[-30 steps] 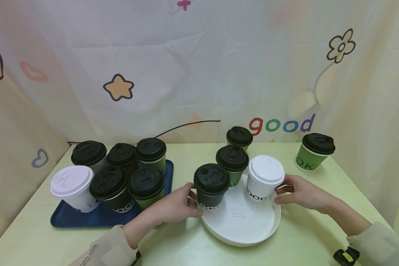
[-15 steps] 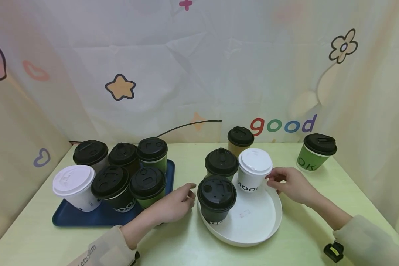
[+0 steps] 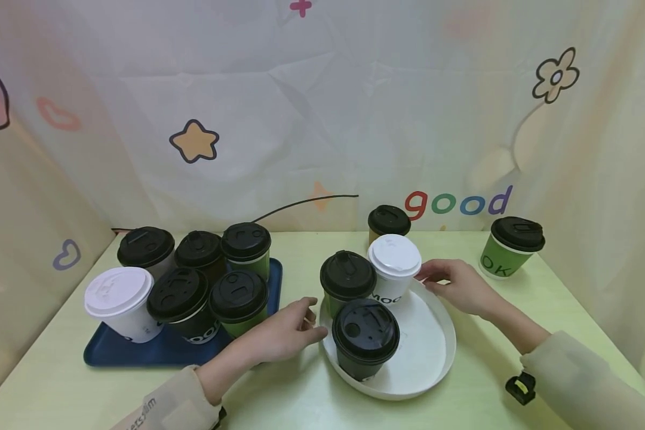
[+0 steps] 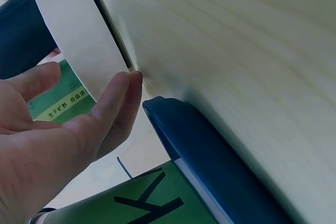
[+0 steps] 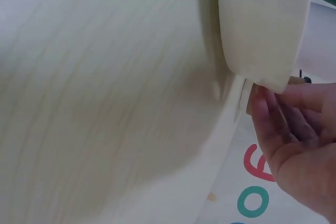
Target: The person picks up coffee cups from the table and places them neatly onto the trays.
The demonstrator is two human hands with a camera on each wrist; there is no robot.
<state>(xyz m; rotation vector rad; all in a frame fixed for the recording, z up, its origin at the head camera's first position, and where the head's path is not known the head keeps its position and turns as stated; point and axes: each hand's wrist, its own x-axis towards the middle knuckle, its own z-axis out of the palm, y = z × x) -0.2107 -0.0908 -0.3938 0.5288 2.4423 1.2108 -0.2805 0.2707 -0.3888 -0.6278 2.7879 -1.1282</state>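
Note:
A round white tray (image 3: 421, 340) carries three lidded paper cups: a black cup (image 3: 365, 340) at the front, a green cup (image 3: 348, 278) behind it, and a white cup (image 3: 394, 257) at the back. My right hand (image 3: 459, 286) is at the tray's back right edge; in the right wrist view its thumb and fingers pinch the tray's rim (image 5: 265, 30). To the left is my left hand (image 3: 285, 331), fingers extended and slightly bent, holding nothing. The left wrist view has its fingertips right beside the tray's side wall (image 4: 79, 30).
On the left, a blue rectangular tray (image 3: 193, 356) holds several lidded cups, one with a white lid (image 3: 119, 291). A black-lidded brown cup (image 3: 389, 221) stands behind the round tray. Another green cup (image 3: 505, 257) stands at the back right, near the curtain (image 3: 322, 119).
The round tray has turned counterclockwise, its black cup coming forward and its white cup going back left. My right hand has moved back and left along the rim; my left hand has barely moved.

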